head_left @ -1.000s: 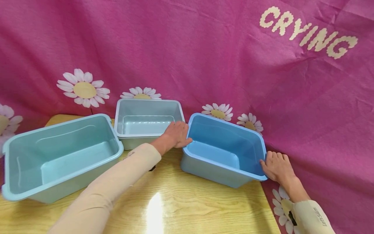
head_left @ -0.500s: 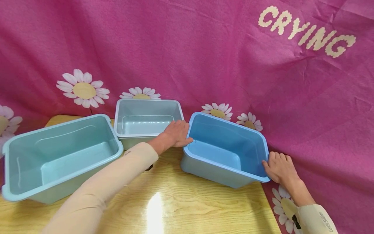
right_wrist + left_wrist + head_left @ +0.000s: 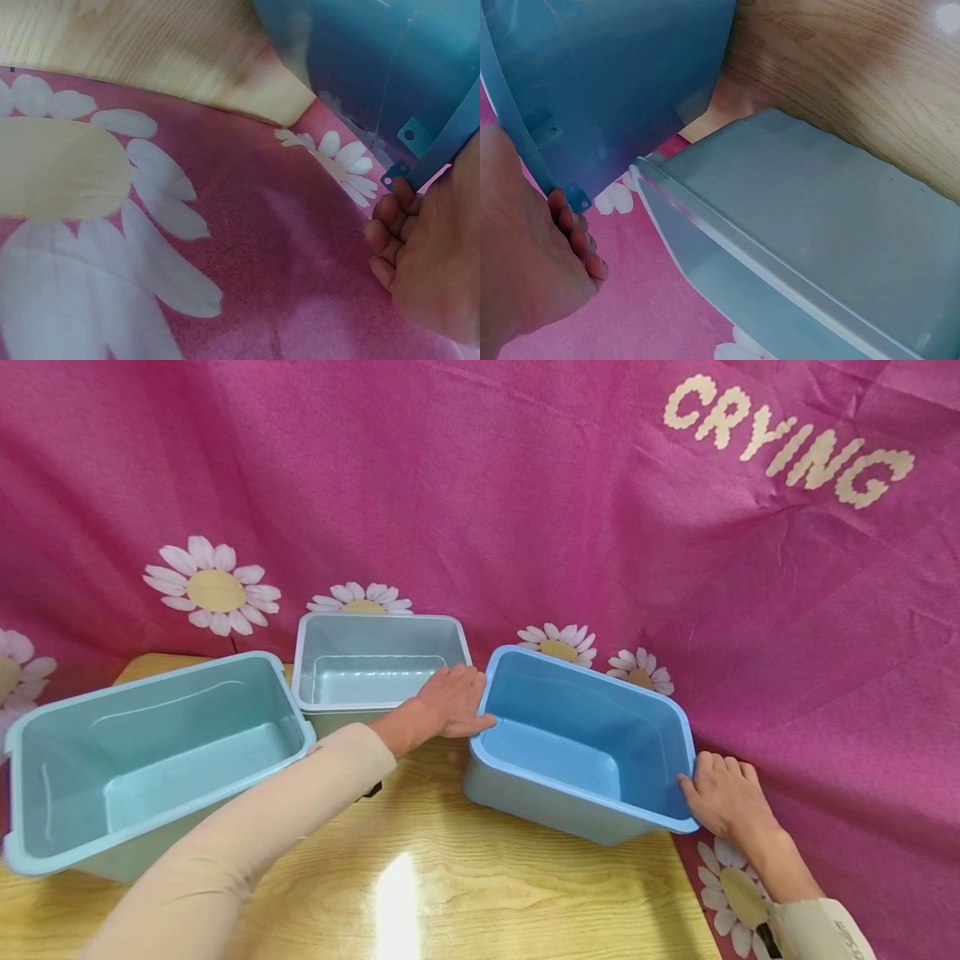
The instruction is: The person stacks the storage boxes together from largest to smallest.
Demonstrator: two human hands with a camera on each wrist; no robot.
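A blue plastic bin (image 3: 555, 752) stands at the right end of the wooden table, with nothing inside. My left hand (image 3: 452, 700) grips its left rim, the thumb over the inner side. In the left wrist view the fingers (image 3: 580, 241) curl under the rim's outer edge. At the opposite short side my right hand (image 3: 726, 795) holds the right rim, thumb inside. The right wrist view has those fingers (image 3: 386, 232) bent beneath the rim, near small tabs with holes.
A pale grey-blue bin (image 3: 382, 681) stands at the back, left of the blue one. A larger teal bin (image 3: 202, 768) is at the left. The wooden table (image 3: 480, 893) ends at the right against a pink daisy-print cloth (image 3: 480, 502).
The blue bin's right end has shifted slightly to the right, with my right hand moving along. My left hand stays on the left rim while its forearm moves a little left.
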